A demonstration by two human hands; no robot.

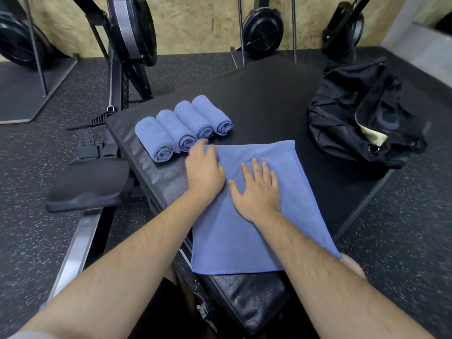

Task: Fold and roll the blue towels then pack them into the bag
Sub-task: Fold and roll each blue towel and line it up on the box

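head view: four rolled towels [183,128] are seen laid side by side in a row on the far left part of the black padded tabletop [269,94], each touching its neighbour; that share of the rolling is judged done; a fifth blue towel [220,241] is spread flat on the near part of the tabletop, with its near edge reaching the tabletop's front edge; whether it is already folded once cannot be told, and it is not yet rolled; the right hand [256,189] is laid palm-down on the towel's middle, its fingers [255,167] straight and spread, pressing the cloth flat; the left hand [204,170] is placed at the towel's far left corner, just beside the nearest roll; its fingers are blurred, so it cannot be told whether the corner is pinched or only pressed; the black bag [362,113] is seen slumped on the far right of the tabletop, well apart from the rolls, its mouth gaping with a pale lining showing; nothing blue is seen inside it; packing is therefore judged not begun; folding and rolling this towel, then loading all five, is left; rowing machines [132,33] are stood along the back wall.
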